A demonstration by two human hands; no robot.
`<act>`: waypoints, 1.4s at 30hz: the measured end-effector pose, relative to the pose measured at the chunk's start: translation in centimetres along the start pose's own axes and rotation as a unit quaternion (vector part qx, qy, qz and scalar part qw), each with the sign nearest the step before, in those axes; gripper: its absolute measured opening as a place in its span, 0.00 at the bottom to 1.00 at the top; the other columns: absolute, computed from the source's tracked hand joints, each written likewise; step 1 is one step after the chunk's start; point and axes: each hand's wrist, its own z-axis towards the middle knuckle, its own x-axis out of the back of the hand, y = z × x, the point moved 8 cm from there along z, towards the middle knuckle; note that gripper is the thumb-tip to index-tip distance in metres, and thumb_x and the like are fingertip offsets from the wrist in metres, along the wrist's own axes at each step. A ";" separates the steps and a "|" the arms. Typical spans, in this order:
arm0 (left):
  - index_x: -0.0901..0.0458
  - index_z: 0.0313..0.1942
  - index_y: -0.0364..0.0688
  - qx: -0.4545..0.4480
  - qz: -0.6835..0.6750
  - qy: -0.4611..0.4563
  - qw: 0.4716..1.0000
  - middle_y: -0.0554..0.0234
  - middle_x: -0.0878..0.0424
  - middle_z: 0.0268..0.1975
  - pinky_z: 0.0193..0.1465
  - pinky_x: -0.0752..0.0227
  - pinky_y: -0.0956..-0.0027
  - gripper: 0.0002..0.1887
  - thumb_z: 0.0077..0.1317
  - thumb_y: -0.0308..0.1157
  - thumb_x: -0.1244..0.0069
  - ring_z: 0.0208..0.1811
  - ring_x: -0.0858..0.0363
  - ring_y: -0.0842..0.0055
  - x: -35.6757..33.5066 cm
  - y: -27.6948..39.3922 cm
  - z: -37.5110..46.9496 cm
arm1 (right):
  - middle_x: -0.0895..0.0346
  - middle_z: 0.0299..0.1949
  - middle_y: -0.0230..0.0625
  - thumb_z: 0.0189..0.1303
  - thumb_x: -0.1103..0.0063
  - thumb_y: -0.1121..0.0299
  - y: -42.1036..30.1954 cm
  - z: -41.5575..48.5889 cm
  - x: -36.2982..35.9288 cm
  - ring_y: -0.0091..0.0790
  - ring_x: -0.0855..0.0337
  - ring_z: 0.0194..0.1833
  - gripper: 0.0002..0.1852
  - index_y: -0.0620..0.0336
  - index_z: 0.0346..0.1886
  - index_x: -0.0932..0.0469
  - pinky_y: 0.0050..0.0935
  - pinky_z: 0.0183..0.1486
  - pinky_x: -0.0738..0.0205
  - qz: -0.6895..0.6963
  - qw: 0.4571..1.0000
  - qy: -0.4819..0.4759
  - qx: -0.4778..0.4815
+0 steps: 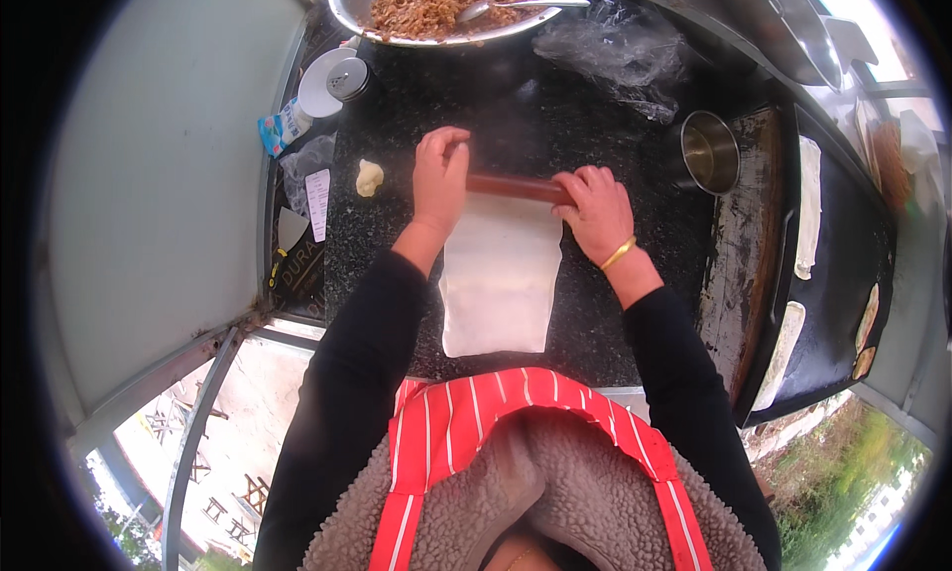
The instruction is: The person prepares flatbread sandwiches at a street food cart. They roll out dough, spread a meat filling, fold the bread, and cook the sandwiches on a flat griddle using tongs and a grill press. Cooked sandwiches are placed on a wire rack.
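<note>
A reddish-brown rolling pin lies crosswise over the far end of a flat, pale sheet of dough. The dough is roughly rectangular and stretches towards me on the speckled black countertop. My left hand grips the pin's left end and covers it. Around the right end closes my right hand, with a gold bangle on the wrist. A small lump of dough sits on the counter left of my left hand.
A metal basin of brown filling, with a spoon, stands at the far edge. Clear plastic lies beside it. On the right are a metal cup and a black griddle bearing flat dough pieces. A shaker stands far left.
</note>
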 end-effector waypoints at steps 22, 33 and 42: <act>0.35 0.71 0.39 -0.166 0.504 0.002 0.847 0.56 0.45 0.79 0.75 0.64 0.27 0.30 0.70 0.37 0.55 0.82 0.53 0.59 -0.9 10.5 -0.5 | 0.42 0.77 0.39 0.70 0.49 0.60 -2.6 1.6 1.8 0.50 0.44 0.77 0.31 0.50 0.76 0.39 0.61 0.72 0.47 -0.153 0.957 0.186 -0.163; 0.29 0.56 0.41 -0.156 0.444 0.020 0.882 0.53 0.39 0.73 0.74 0.68 0.24 0.18 0.65 0.29 0.54 0.82 0.54 0.55 -1.4 8.3 2.1 | 0.31 0.66 0.33 0.64 0.44 0.66 -2.0 5.7 2.8 0.41 0.34 0.68 0.30 0.51 0.71 0.34 0.53 0.68 0.43 -0.125 0.963 0.206 -0.119; 0.28 0.52 0.42 -0.140 0.431 -0.028 0.891 0.54 0.33 0.67 0.73 0.62 0.25 0.17 0.62 0.23 0.54 0.80 0.47 0.57 -2.3 9.0 4.0 | 0.26 0.53 0.32 0.58 0.41 0.69 -0.9 6.7 2.0 0.39 0.28 0.57 0.28 0.52 0.65 0.30 0.47 0.62 0.40 -0.124 0.971 0.169 -0.114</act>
